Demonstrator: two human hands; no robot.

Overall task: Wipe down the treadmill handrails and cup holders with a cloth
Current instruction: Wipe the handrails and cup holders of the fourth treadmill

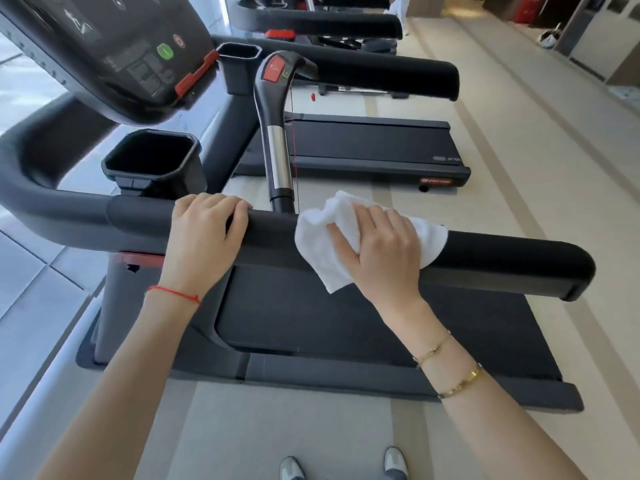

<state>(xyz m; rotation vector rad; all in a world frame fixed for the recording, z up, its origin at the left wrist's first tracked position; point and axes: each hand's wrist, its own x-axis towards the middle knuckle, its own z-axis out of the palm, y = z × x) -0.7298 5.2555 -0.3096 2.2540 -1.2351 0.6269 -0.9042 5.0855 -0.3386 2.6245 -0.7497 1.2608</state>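
A black padded handrail [502, 261] of the near treadmill runs across the middle of the view. My left hand [204, 237] grips the rail, fingers curled over its top, just right of the near cup holder [154, 161]. My right hand [384, 247] holds a crumpled white cloth [318, 247] pressed against the rail, fingers wrapped over cloth and rail. The cloth hangs a little below the rail. A second black cup holder [239, 60] sits farther back beside the console [114, 53].
A centre grip bar with a red button [275, 109] rises behind the rail. The treadmill belt [311, 320] lies below. Another treadmill [367, 143] stands beyond, with more machines behind it. Beige carpet [519, 133] stretches to the right. My shoes [394, 462] stand on the floor below.
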